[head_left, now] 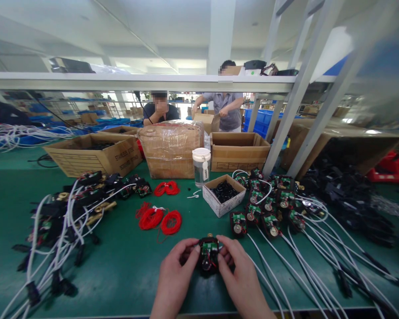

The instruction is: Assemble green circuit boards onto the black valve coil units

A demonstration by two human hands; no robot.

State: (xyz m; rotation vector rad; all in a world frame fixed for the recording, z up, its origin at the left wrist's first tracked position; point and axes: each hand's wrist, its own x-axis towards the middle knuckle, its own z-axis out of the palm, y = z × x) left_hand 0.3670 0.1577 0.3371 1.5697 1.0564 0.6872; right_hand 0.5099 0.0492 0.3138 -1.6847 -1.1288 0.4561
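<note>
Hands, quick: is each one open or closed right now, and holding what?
Left hand: closed on the black module, fingers at its left side.
Right hand: closed on the same black module, at its right side.

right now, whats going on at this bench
A person's left hand and right hand pinch a small black module between them by the green table's near edge. Red coils lie just beyond, a box of black parts farther back, and more modules with white cables at right. Two other people are behind the cartons.
</note>
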